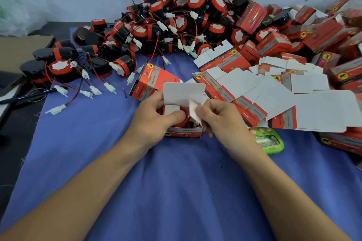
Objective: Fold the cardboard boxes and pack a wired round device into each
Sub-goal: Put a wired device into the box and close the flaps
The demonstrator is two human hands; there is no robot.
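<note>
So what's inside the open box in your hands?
A red-rimmed round device sits in the box, under the thumb of the left hand. The right hand and white flaps cover its wire.

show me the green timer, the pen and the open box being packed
green timer (268, 141), head view, on its display
pen (29, 95), head view, on the middle of its dark barrel
open box (185, 133), head view, on its red front wall

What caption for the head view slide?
Left hand holds open red box with round device inside; right hand pinches a side flap.
</note>
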